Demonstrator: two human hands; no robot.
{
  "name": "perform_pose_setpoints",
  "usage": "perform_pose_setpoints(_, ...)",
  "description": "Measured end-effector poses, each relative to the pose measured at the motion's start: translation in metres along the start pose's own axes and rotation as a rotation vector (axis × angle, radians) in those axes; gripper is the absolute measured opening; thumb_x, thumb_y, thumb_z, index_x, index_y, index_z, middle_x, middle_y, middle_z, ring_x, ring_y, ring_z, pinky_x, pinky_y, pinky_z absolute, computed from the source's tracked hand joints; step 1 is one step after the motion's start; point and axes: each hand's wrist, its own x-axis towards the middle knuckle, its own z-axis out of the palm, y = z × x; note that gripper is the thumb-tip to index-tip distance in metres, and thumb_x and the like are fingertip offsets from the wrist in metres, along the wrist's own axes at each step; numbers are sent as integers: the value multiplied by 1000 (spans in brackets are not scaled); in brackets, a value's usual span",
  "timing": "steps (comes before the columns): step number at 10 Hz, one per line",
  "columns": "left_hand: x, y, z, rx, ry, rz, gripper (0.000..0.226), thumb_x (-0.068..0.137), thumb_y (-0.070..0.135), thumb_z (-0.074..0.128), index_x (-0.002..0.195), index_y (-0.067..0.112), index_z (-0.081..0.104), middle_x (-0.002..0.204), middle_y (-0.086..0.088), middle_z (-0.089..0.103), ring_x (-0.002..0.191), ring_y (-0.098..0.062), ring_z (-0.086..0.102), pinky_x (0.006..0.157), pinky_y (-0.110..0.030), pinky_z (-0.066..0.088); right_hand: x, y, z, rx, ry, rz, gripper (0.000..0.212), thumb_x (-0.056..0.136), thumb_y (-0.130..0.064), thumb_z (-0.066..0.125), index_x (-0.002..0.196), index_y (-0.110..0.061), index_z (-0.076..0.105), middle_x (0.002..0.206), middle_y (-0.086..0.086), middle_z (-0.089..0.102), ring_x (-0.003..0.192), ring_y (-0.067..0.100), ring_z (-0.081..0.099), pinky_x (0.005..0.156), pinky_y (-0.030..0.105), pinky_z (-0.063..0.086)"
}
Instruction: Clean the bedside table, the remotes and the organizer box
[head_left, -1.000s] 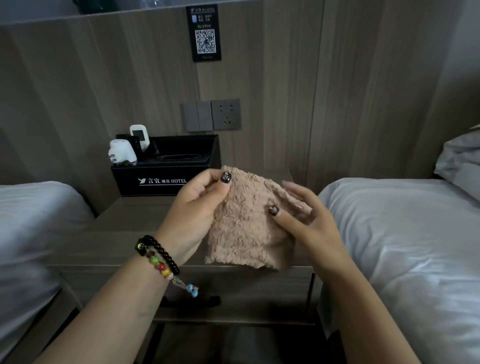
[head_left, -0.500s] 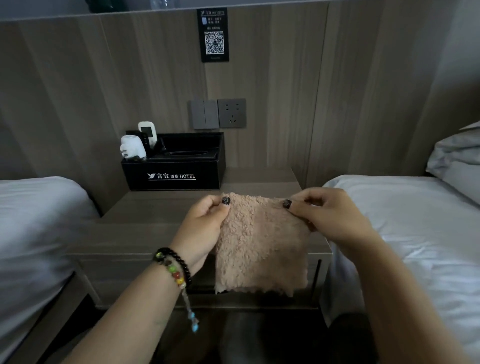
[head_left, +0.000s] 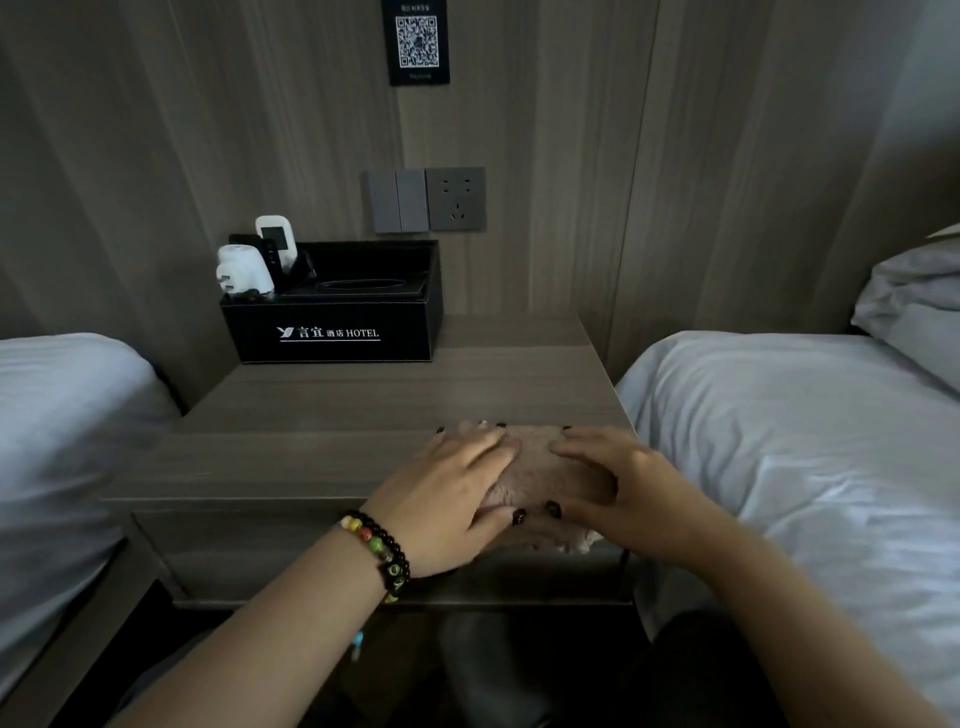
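cloth (head_left: 545, 462): lying at table's (head_left: 322, 415) near right edge, both flat hands, left hand (head_left: 452, 499) and right hand (head_left: 618, 493), pressing it; box (head_left: 332, 327) sitting far left.

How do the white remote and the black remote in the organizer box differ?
The white remote stands taller above the organizer box; the black remote barely clears the white adapter in front of it. The white remote shows a dark screen on its face; no detail can be made out on the black remote. Both stand in the box's left compartment, untouched.
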Motion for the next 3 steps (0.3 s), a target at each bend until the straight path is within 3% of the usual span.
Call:
perform_pose_setpoints(1, -4, 0, 10, 20, 16, -5, 64, 97, 52, 31, 153, 26, 13, 161, 5, 10, 148, -9, 0, 119, -29, -2, -1, -1, 2, -14, 9, -19, 59, 78, -39, 74, 134, -29, 55, 142, -5, 48, 131, 13, 44, 110, 26, 31)
perform_pose_setpoints(2, -6, -1, 12, -38, 1, -19, 65, 98, 51, 32, 153, 26, 8, 162, 6, 3, 147, -6, -7, 121, -34, -3, -2, -1, -1, 3, -2, -23, 64, 81, -40, 72, 139, -32, 46, 144, -10, 44, 133, 7, 39, 106, 13, 22)
perform_pose_setpoints(3, -5, -9, -13, -182, -44, -68, 68, 98, 54, 31, 153, 27, 3, 161, 9, -5, 145, -2, -12, 121, -36, -4, -1, -17, -22, 70, -49, 90, 69, 86, -44, 65, 145, -35, 31, 139, -16, 37, 127, 0, 35, 99, 12, 23)
